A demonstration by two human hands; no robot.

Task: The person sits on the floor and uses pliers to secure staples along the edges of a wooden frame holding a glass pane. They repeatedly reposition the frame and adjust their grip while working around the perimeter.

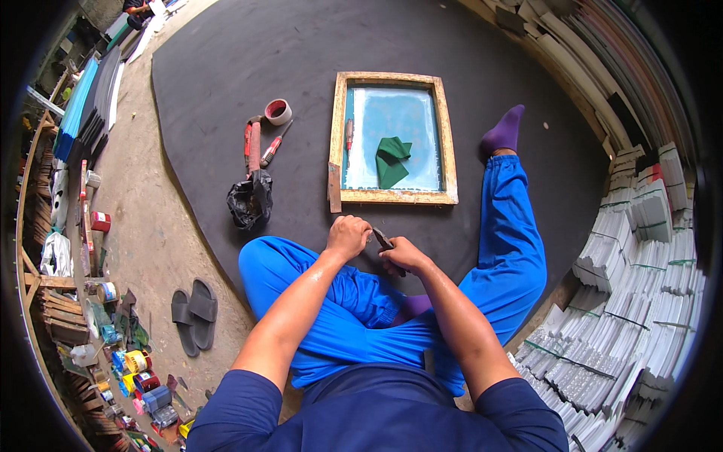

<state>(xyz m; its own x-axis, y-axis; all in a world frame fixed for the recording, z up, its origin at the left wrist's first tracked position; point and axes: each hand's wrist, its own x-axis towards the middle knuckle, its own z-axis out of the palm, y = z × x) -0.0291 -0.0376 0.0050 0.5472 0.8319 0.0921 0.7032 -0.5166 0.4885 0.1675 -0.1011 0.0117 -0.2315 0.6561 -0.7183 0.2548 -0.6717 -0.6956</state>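
Currently, right hand is gripping a dark tool; left hand is forming a loose fist, contents unclear. Green cloth is lying toward the wooden frame's near edge.

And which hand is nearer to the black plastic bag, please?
Left. The left hand is to the right of the black plastic bag, slightly nearer the body; the right hand is farther right, past the left one.

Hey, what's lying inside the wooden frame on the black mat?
Within the wooden frame, a pale blue panel shows, with a green cloth and, near the left side, a red-handled tool on it. The patch beneath the cloth is covered and can't be seen.
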